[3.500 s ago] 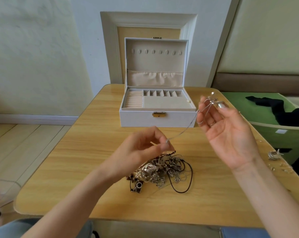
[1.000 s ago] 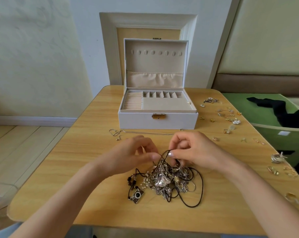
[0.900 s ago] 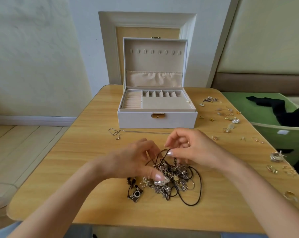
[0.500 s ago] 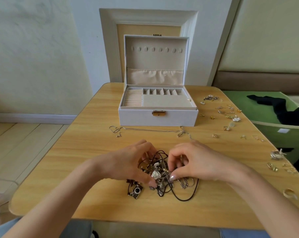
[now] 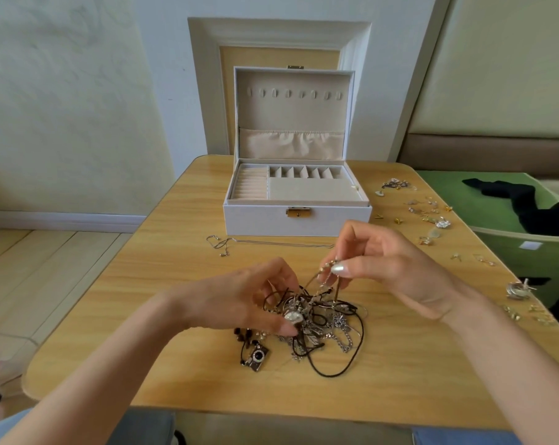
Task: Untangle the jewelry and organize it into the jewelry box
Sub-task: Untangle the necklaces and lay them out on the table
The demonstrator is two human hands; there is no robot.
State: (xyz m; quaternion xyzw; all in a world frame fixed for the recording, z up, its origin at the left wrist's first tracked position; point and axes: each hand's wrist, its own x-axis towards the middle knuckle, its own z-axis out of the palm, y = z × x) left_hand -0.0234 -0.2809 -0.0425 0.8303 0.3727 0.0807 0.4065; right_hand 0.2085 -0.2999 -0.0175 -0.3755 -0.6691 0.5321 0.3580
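A light wooden table with rounded corners (image 5: 175, 284) carries everything. At the middle of its far edge stands a white rectangular jewelry box with beige lining (image 5: 297, 216), its lid upright and its brass clasp facing the person; the ring rolls and small compartments that show hold nothing. Past the table's right edge sits a green container (image 5: 512, 252) with a black cloth (image 5: 528, 203) draped in it.

The left hand (image 5: 246, 300) has its fingers curled into the tangled heap of silver chains, black cords and pendants (image 5: 332, 329), which lies at the table's middle, nearer the near edge. The thumb presses on a pale pendant there. The right hand (image 5: 390, 261), just above the heap, pinches a thin metal strand (image 5: 316, 277) between thumb and forefinger, drawn up out of the tangle.

A fine silver chain (image 5: 271, 243) lies stretched out just in front of the box. Small loose earrings and charms (image 5: 429, 216) are scattered along the right edge. A little black camera-shaped charm (image 5: 257, 358) lies at the heap's near-left side.
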